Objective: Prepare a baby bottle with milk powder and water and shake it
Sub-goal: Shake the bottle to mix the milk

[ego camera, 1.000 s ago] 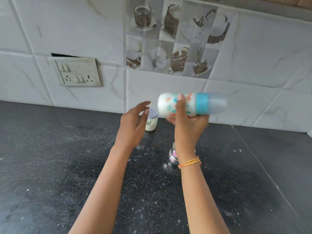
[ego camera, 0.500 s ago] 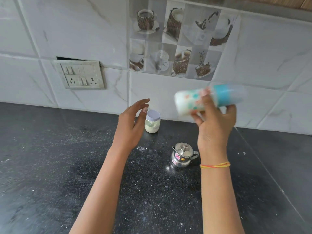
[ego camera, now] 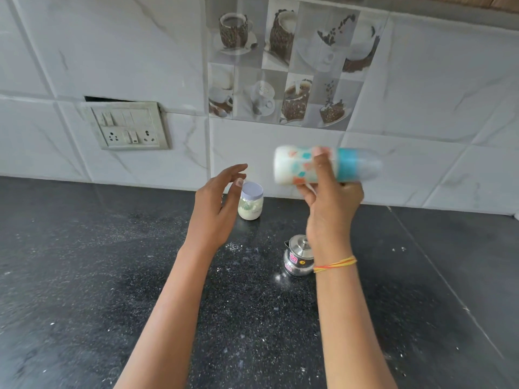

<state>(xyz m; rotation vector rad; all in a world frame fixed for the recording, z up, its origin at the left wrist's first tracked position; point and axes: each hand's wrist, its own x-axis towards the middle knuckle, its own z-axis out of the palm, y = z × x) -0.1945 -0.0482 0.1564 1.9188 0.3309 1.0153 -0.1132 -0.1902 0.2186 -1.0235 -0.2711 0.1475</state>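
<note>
My right hand [ego camera: 332, 204] grips a baby bottle [ego camera: 297, 165] held sideways in the air, blurred by motion. The bottle is white with teal and orange shapes, a blue collar and a clear cap pointing right; it looks full of milky liquid. My left hand [ego camera: 214, 211] hovers with fingers spread, holding nothing, just left of a small jar of milk powder [ego camera: 250, 204] with a pale lid standing near the wall. A small steel lidded pot [ego camera: 298, 259] stands on the counter under my right wrist.
The black speckled counter [ego camera: 84, 276] carries scattered white powder around the jar and pot. A tiled wall with a switch and socket plate [ego camera: 129, 126] rises behind. A seam in the counter runs diagonally at the right.
The bottle has swung right and then back left in my right hand, staying sideways. My left hand has stayed beside the powder jar with little movement.
</note>
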